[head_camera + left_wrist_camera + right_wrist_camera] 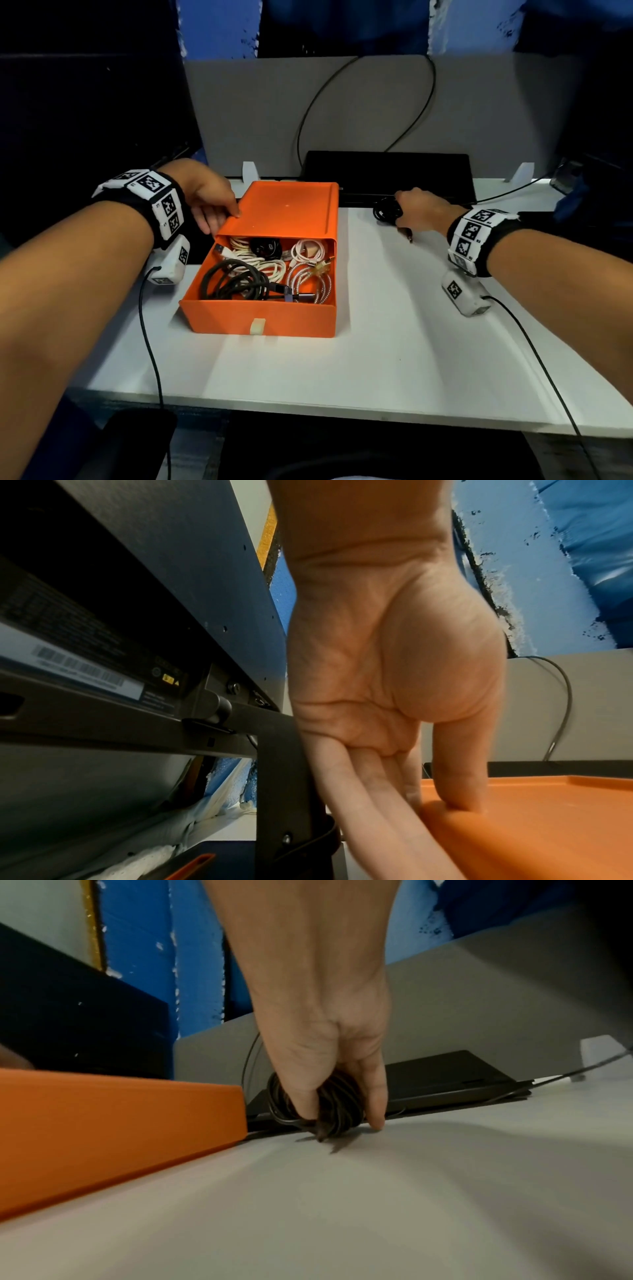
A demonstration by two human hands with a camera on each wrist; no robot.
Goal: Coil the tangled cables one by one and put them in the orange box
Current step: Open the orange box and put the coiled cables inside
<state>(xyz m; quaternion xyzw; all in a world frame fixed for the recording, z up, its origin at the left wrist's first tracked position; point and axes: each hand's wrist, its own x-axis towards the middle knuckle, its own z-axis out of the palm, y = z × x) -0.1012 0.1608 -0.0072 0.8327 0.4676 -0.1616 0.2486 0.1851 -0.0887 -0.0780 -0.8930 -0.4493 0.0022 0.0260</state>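
Note:
An orange box [267, 318] sits mid-table with its drawer pulled out toward me; its sleeve [291, 212] covers the back. Inside lie several coiled cables: black [236, 282], white [260, 263], silver braided [308, 279]. My left hand [214, 202] holds the sleeve's left edge, thumb [459, 785] on top of the orange lid [548, 818], fingers [369, 804] straight along its side. My right hand [416, 210] grips a small black coiled cable [387, 209] on the table right of the box; in the right wrist view the coil [337, 1107] sits between thumb and fingers, touching the table.
A black flat device [388, 173] lies behind the box against a grey partition [260, 113], with a black wire [310, 113] looping up it. A dark monitor [103, 615] stands at the left. White table [411, 342] surface spreads to the right and front.

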